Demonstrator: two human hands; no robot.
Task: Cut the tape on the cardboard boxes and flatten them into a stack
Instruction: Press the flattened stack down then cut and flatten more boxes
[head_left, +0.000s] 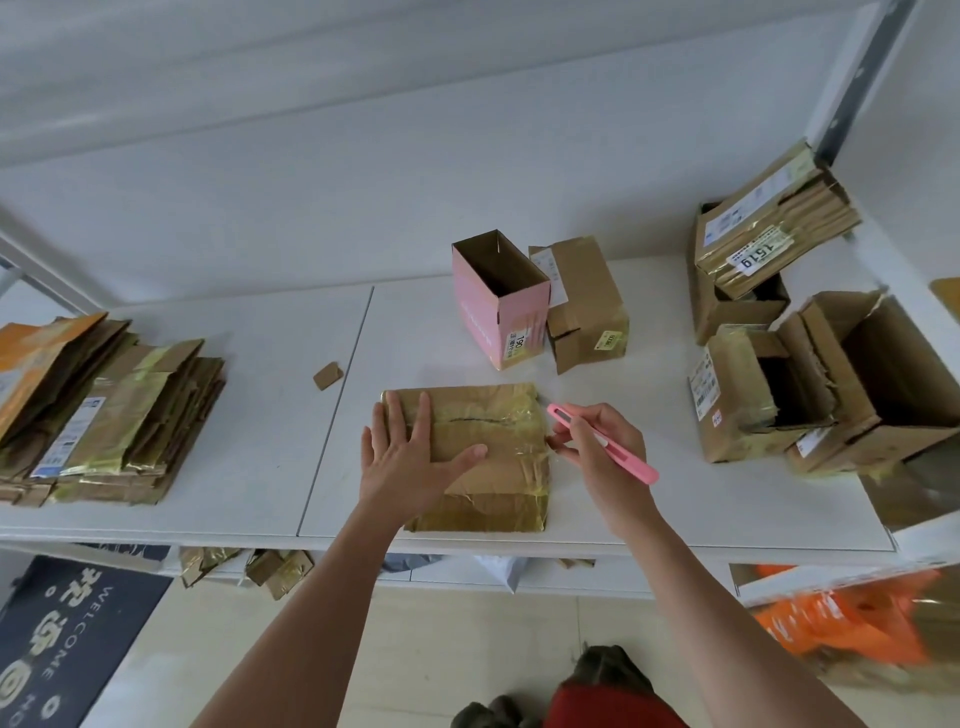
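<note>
Cardboard box (483, 457) near table edge: left hand (410, 457) flat on it, right hand (597, 452) gripping pink cutter (602, 441).

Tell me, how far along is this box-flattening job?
Partly done. A stack of flattened brown cardboard boxes lies at the table's left. In hand: the left hand presses flat on a taped brown box, while the right hand grips a pink cutter at its edge. Left: the open pink box and several brown boxes on the right.

Bright, even, soft-shadowed light; glare on taped cardboard; wide-angle bending and slight blur at edges
</note>
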